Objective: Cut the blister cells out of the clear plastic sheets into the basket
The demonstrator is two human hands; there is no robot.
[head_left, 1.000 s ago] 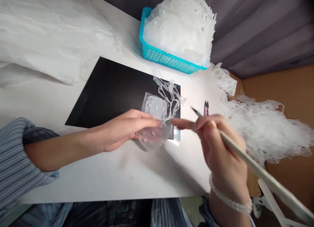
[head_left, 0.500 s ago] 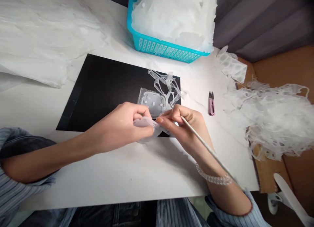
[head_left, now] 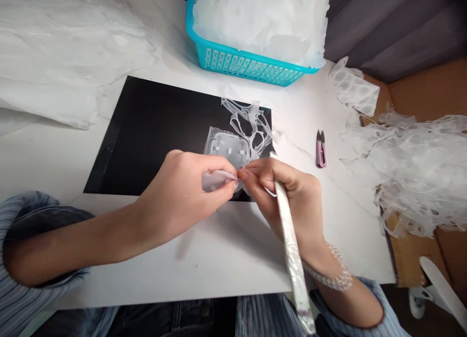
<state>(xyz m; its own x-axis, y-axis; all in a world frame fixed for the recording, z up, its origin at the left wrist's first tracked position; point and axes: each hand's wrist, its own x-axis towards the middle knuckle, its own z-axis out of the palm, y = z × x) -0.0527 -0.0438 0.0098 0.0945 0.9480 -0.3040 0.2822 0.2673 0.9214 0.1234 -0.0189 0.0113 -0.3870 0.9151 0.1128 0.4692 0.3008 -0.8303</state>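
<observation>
My left hand (head_left: pixel 186 188) pinches a small translucent silicone piece (head_left: pixel 215 180) over the front edge of a black mat (head_left: pixel 153 128). My right hand (head_left: pixel 288 196) meets it from the right, fingertips pinching the same piece, while a long thin white tool (head_left: pixel 292 252) rests in that hand and points back toward me. Just behind my fingers on the mat lie a square translucent pad with small pegs (head_left: pixel 228 150) and a tangle of clear trimmed strips (head_left: pixel 253 125).
A turquoise basket (head_left: pixel 248 64) heaped with white translucent sheets stands at the back. Small pink snips (head_left: pixel 320 150) lie on the white table right of the mat. A pile of clear scrap (head_left: pixel 416 167) fills the right side; crumpled white sheeting (head_left: pixel 62 55) lies at left.
My right hand came in from the right and joined the left on the silicone piece. The tool swung from pointing right to pointing down toward me. The view tipped slightly forward.
</observation>
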